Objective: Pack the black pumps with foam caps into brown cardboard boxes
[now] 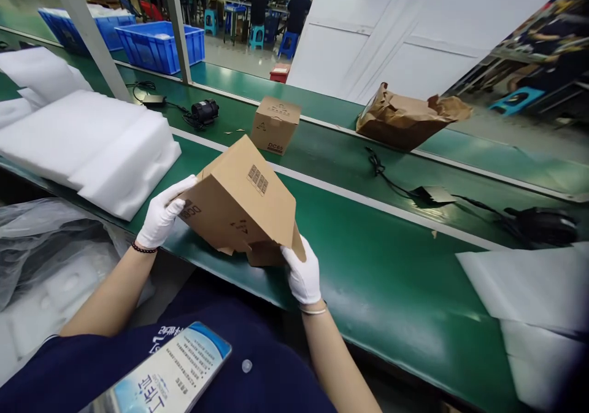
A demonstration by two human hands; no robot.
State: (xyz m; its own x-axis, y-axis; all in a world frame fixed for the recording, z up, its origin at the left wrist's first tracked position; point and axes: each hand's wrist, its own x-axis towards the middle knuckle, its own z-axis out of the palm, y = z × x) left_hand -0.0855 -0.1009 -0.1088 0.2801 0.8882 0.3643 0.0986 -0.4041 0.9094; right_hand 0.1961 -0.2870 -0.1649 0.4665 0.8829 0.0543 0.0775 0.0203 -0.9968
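My left hand and my right hand, both in white gloves, hold a brown cardboard box tilted above the green conveyor belt. The left grips its near left edge, the right its lower corner. Loose flaps hang open at the box's lower side. Beyond it on the belt stands a second closed carton printed "DC65". A black electric pump with its cable lies to the left of that carton.
White foam sheets are stacked at left, above a clear plastic bag. Crumpled brown paper and a black cabled device lie on the belt at right. Blue crates and co-workers stand behind.
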